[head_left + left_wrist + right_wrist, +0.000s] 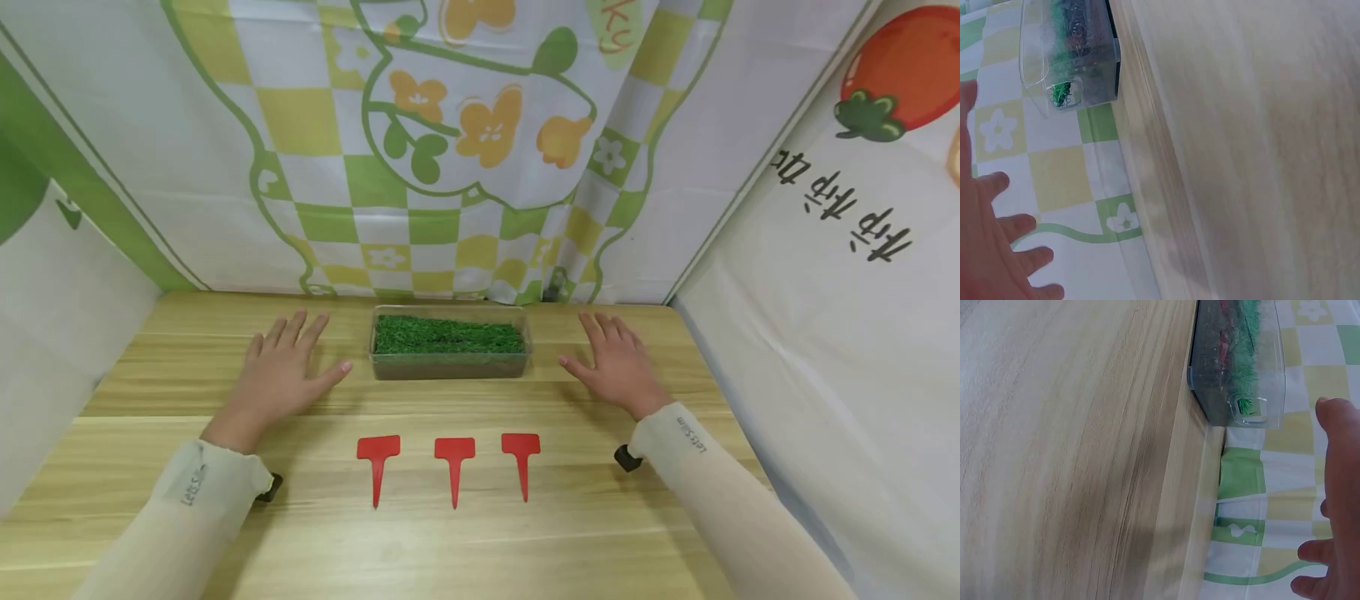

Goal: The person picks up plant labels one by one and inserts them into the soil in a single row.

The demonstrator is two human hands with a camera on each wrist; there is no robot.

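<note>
In the head view my left hand point(281, 375) is held palm down with fingers spread, left of a clear plastic box point(450, 367). Green artificial grass point(450, 335) fills the box. My right hand point(618, 367), fingers also extended, is to the box's right. Neither hand touches the box or holds anything. Nearer to me lie three red T-shaped plant labels in a row: a left label point(378, 450), a middle label point(454, 452) and a right label point(522, 446), their pointed ends towards me. Both wrist views show the box's end and spread fingers.
The wooden table point(442, 550) reaches back to a patterned curtain point(315, 167) just behind the box. White printed cloth point(840, 333) hangs along the right side, and another white panel point(52, 350) stands at the left.
</note>
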